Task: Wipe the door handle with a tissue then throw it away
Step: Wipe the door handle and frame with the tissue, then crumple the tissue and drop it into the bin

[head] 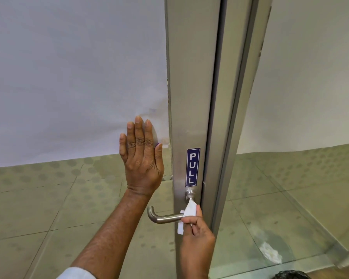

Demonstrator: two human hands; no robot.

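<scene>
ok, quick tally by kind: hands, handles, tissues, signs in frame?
Hands: 2, left hand flat on the glass, right hand pinching the tissue
Handles: 1, handle
Tissues: 1, tissue on the handle
Signs: 1, PULL sign
Total: 5

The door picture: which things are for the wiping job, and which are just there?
For the job: door handle, tissue, right hand holding it, left hand flat on the glass.
Just there: PULL sticker, white scrap on the floor.
</scene>
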